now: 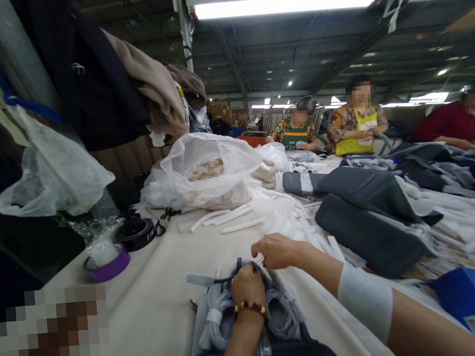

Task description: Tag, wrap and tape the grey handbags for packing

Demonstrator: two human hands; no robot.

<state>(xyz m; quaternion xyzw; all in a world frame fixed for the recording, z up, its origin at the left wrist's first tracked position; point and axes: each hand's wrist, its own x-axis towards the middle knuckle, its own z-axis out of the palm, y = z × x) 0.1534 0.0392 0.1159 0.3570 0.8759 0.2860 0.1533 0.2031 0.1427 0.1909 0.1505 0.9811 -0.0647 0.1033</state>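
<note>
Dark bag (pixel 304 355) lies at six o'clock, closest to the wearer, its clear-wrapped straps (pixel 283 312) bunched on top; the clock's centre is the left hand (pixel 248 284). That hand curls down over the straps, fingertips hidden, so I cannot tell what it grips. Between one and two, just beside it, the right hand (pixel 273 251) hangs with bent fingers; whether it pinches anything thin I cannot tell.

Good handling here, I judge, means pressing the straps steady with the left, working lightly with the right so the wrap does not tear, and keeping the pale tag (pixel 199 279) at ten clear of the fingers.

Beneath is a cream cloth (pixel 150 322), a little creased. A blue container (pixel 473 307) stands at three, a purple tape roll (pixel 108 267) just past nine, a black roll (pixel 135 234) at ten. White tubes (pixel 243 225) lie at twelve, grey padded pieces (pixel 365 239) between two and three, and a filled plastic bag (pixel 215 174) beyond the tubes.

Farther off, clothes (pixel 147 70) hang at eleven, a person in a green apron (pixel 295 135) is at one, and tube lights (pixel 289 4) glow overhead
</note>
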